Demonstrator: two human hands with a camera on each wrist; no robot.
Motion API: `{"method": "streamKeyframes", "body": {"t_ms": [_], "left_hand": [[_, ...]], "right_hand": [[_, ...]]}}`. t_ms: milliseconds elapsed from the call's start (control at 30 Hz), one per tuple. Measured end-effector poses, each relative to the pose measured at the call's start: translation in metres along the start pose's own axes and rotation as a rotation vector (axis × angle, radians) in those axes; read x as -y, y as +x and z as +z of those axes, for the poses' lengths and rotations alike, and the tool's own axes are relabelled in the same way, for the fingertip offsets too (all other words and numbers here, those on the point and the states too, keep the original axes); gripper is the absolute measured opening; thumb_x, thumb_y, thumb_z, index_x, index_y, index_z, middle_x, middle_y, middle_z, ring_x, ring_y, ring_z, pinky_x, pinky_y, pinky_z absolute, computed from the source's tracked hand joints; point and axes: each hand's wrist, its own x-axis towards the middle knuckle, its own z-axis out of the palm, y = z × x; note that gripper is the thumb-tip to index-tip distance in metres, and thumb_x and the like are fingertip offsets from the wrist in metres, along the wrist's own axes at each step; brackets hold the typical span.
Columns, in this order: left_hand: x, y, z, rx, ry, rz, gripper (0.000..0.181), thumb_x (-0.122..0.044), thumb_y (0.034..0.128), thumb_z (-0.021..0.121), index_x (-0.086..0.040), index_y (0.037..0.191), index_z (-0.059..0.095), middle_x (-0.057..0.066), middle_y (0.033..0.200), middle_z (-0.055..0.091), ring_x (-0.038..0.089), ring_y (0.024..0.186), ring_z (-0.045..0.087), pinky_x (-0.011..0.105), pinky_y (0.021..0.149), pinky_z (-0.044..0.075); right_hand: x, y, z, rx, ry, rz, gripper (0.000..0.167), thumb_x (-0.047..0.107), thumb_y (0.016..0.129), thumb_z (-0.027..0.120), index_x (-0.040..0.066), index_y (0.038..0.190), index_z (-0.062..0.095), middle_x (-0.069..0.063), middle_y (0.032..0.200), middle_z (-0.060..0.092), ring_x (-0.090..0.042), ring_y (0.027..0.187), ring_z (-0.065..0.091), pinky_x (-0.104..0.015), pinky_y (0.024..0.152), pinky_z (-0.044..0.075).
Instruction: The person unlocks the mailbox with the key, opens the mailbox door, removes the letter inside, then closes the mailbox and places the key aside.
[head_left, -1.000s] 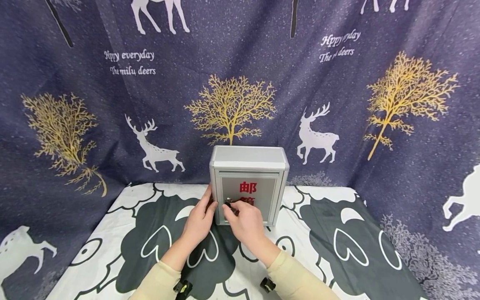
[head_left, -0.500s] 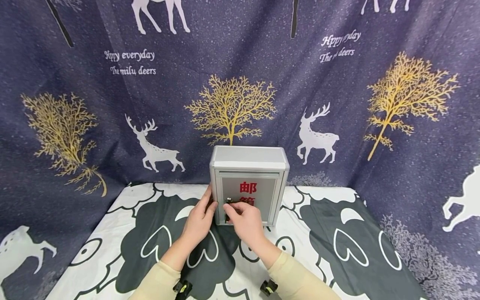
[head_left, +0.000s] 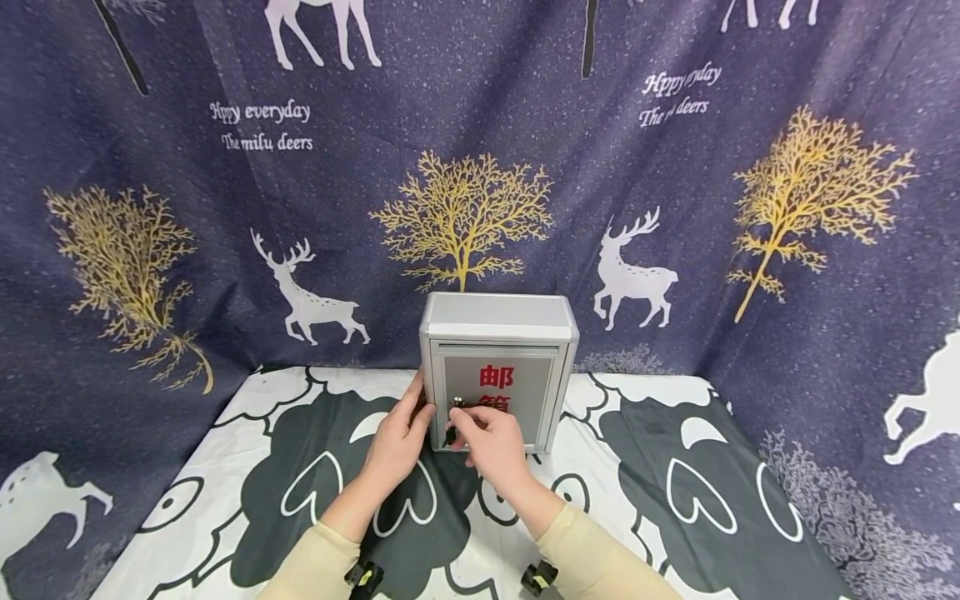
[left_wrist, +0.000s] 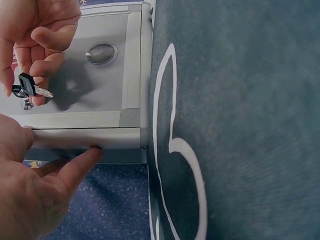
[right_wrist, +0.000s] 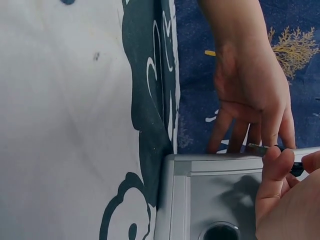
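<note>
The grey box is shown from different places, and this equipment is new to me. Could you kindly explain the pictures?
There is no robot, only a person's bare hands. The wide picture is taken from the head; the two close ones, from the wrists. The box, with red characters, stands on a patterned cloth. The left hand rests against the box's side. The right hand pinches a small black key set at the lock; one key's blade is visible, but whether another is inserted, I cannot tell.

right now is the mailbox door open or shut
Shut: in the head view the mailbox door sits flush within its frame, with no side swung outward. Whether it is locked, I cannot tell.
</note>
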Motion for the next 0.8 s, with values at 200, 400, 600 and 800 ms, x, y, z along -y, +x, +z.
{"method": "streamKeyframes", "body": {"t_ms": [200, 400, 600, 800], "left_hand": [[0.003, 0.001, -0.001, 0.017, -0.052, -0.023, 0.065, -0.034, 0.1187, 0.059, -0.040, 0.177, 0.031, 0.012, 0.160, 0.062, 0.033, 0.144, 0.062, 0.058, 0.114, 0.053], [0.004, 0.002, -0.003, 0.025, -0.078, -0.042, 0.065, -0.035, 0.1184, 0.059, -0.041, 0.177, 0.032, 0.011, 0.160, 0.062, 0.031, 0.145, 0.062, 0.057, 0.114, 0.053], [0.003, 0.001, -0.003, 0.023, -0.076, -0.039, 0.065, -0.033, 0.1185, 0.059, -0.042, 0.177, 0.031, 0.011, 0.159, 0.063, 0.031, 0.144, 0.063, 0.058, 0.114, 0.053], [0.002, 0.001, -0.003, 0.027, -0.072, -0.032, 0.066, -0.031, 0.1188, 0.059, -0.042, 0.177, 0.031, 0.010, 0.159, 0.064, 0.031, 0.144, 0.063, 0.058, 0.113, 0.053]], "right_hand": [[-0.001, -0.001, -0.002, 0.019, 0.003, -0.005, 0.033, 0.043, 0.110, 0.072, 0.014, 0.110, 0.088, -0.001, 0.076, 0.078, -0.030, 0.057, 0.071, -0.031, 0.054, 0.059], [-0.001, -0.003, -0.004, 0.041, 0.007, 0.001, 0.033, 0.043, 0.110, 0.072, 0.013, 0.109, 0.087, -0.003, 0.075, 0.078, -0.023, 0.054, 0.068, -0.030, 0.054, 0.058], [-0.001, -0.006, -0.008, 0.067, 0.015, 0.000, 0.032, 0.041, 0.109, 0.074, 0.012, 0.107, 0.087, -0.003, 0.078, 0.080, -0.032, 0.058, 0.071, -0.028, 0.053, 0.057], [0.000, -0.010, -0.014, 0.114, 0.019, 0.012, 0.032, 0.039, 0.109, 0.075, 0.010, 0.111, 0.087, -0.003, 0.091, 0.084, -0.042, 0.074, 0.078, -0.028, 0.052, 0.057]]}}
